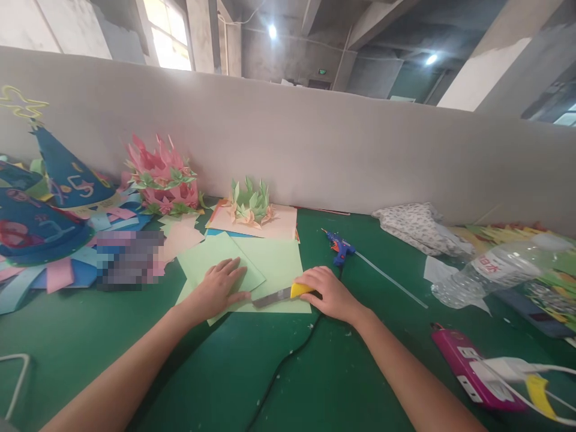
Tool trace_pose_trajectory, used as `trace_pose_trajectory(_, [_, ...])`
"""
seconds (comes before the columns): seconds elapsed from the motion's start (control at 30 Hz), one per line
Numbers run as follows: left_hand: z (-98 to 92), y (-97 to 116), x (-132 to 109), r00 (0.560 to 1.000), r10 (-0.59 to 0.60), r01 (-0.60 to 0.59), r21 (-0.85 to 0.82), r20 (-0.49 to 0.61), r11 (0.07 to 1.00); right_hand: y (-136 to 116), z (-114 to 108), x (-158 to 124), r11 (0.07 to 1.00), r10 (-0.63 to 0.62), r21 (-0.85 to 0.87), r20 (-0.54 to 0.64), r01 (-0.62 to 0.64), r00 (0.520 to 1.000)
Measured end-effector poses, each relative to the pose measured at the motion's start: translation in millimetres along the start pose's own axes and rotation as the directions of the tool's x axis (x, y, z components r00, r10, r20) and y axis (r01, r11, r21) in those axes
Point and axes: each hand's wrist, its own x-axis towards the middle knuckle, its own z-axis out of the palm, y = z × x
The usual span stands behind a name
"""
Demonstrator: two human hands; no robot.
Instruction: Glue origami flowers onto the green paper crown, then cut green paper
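Note:
My right hand (324, 291) is wrapped round the yellow handle of a utility knife (276, 296), its long blade pointing left over pale green paper (283, 264). Fingers spread, my left hand (221, 288) lies flat on a folded light green sheet (234, 255), which sits at an angle on the larger green paper. The blade's tip is close to the left thumb, near the lower edge of the folded sheet. Just beyond the papers stands a green paper crown (251, 204) with peach flowers, resting on a stack of coloured sheets (283, 221).
A blue glue gun (341, 247) with a glue stick lies right of the papers, its black cord (288, 360) running toward me. Pink paper crowns (166, 174) and blue party hats (67, 174) stand at left. A plastic bottle (490, 270) and a magenta power strip (477, 372) are at right.

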Motion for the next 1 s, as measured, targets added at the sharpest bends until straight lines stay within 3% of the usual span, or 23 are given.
trace_pose_trajectory(0.13, [0.1, -1, 1, 1.000, 0.019, -0.019, -0.006, -0.021, 1.000, 6, 0, -3, 0.999, 0.004, -0.042, -0.053, -0.006, 0.999])
trace_pose_trajectory(0.57, [-0.7, -7, 5, 0.990, 0.008, -0.022, -0.101, -0.140, 0.995, 3, 3, -2, 0.998, -0.016, -0.060, -0.027, 0.014, 1.000])
trace_pose_trajectory(0.83, [2.2, 2, 12, 0.991, -0.011, -0.010, -0.154, -0.131, 0.988, -29, 8, 5, 0.994, 0.002, -0.110, 0.055, 0.004, 0.998])
trace_pose_trajectory(1.0, [6.4, 5, 16, 0.987, 0.088, -0.104, -0.121, -0.135, 0.987, -41, 14, 8, 0.994, 0.036, -0.105, 0.056, -0.030, 0.998])
